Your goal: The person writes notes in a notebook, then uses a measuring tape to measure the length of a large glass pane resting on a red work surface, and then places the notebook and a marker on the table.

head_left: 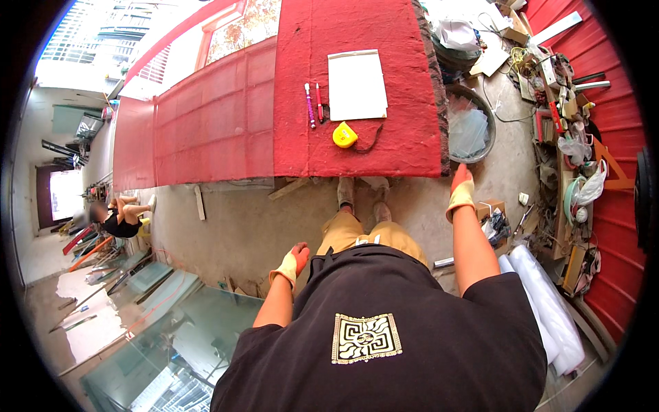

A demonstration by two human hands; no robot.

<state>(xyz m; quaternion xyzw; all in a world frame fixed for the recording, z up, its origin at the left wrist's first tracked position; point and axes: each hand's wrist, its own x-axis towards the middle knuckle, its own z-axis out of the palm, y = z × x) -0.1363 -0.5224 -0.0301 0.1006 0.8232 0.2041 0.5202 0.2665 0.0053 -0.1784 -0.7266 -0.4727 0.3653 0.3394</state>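
Observation:
My left hand (pixel 296 259), in an orange glove with a pale yellow cuff, hangs beside my hip away from the table. Its fingers look loosely bent, with nothing visible in them. Wearing the same kind of glove, my right hand (pixel 462 184) is by the near right corner of the red-covered table (pixel 384 152). Its fingers look extended and hold nothing I can see. On the cloth lie a white paper pad (pixel 357 86), a yellow tape measure (pixel 344 135) with a dark strap, a red pen (pixel 319 103) and a purple patterned pen (pixel 309 106).
A round bin (pixel 489 130) with clear plastic stands right of the table. Cluttered shelving (pixel 566 130) lines the red wall. Plastic-wrapped rolls (pixel 542 309) lie behind on the right. Glass sheets (pixel 185 336) lie at left. Another person (pixel 123 218) sits far left.

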